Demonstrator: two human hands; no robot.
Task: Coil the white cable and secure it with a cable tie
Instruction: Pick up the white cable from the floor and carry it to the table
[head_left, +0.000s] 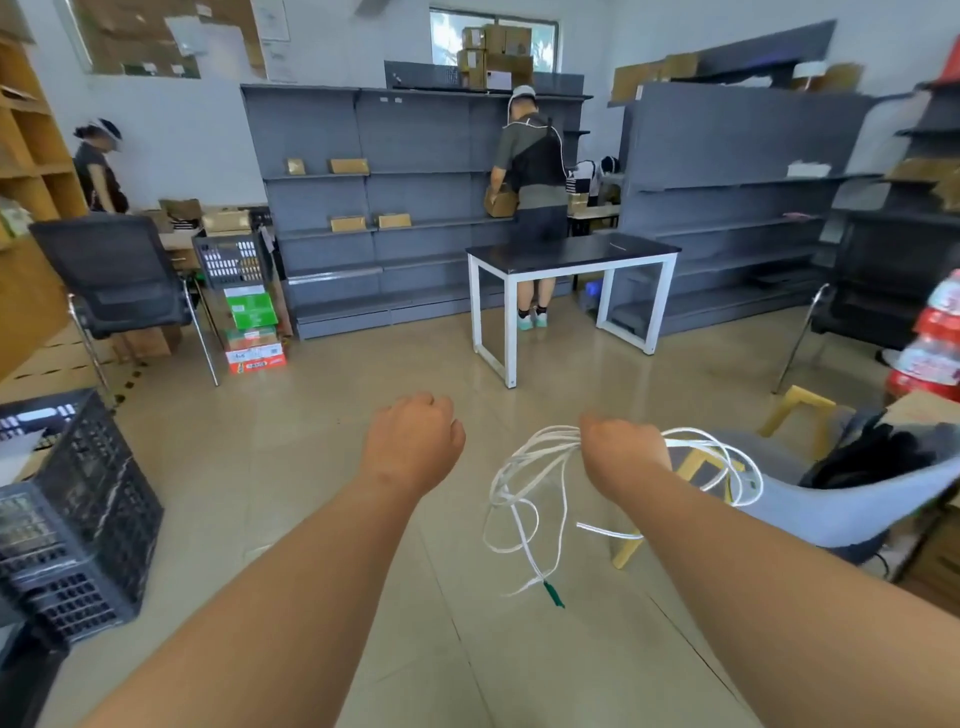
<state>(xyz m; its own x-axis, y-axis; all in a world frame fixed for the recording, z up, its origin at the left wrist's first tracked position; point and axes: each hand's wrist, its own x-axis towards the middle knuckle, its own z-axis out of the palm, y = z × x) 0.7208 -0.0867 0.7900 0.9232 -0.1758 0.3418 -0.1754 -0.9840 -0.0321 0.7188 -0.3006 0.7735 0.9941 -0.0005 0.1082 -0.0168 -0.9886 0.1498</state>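
Several white cable (524, 480) loops hang beneath the right hand (621, 452) fingers gripping them; the left hand (415, 441) (curled, apparently empty) should even them.

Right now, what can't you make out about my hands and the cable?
- Left hand: head view shows only its back; curled fingers hide whether it holds anything.
- Right hand: head view, its back hides how the fingers grip the cable.
- Green tip: head view, too small and blurred to identify.
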